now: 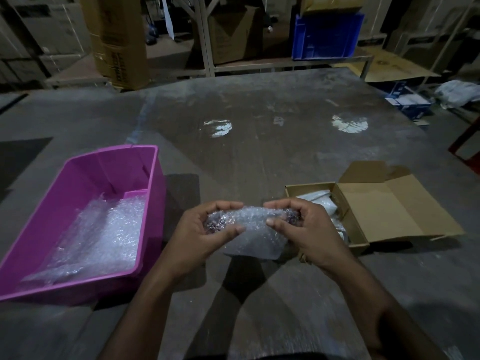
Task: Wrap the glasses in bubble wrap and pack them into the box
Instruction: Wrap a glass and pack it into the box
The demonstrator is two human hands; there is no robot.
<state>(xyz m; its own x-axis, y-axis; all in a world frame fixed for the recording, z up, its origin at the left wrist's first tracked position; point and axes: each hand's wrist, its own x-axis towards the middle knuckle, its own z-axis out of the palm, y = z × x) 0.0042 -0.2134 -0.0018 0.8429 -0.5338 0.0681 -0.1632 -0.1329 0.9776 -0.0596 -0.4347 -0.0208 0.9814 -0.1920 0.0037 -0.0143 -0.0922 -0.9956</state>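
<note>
Glasses (213, 224), dark and only dimly seen through the plastic, sit rolled inside a sheet of bubble wrap (253, 231) held above the near middle of the grey table (259, 157). Both hands hold the bundle by its ends. The left hand (205, 229) curls round the left end, fingers over the top and thumb pressed along the front. The right hand (301, 227) grips the right end in the same way, thumb pointing inward across the wrap. A loose flap of the sheet hangs down below the roll between the wrists.

To the left stands a pink plastic bin (85, 178) with more bubble wrap sheets (104, 235) lying in its bottom. To the right, just beyond the right hand, an open cardboard box (384, 214) rests on the table with its lid flap folded back to the right; pale wrapped bundles (322, 201) already lie inside it. Far behind, shelving holds cartons and a blue crate (327, 37).
</note>
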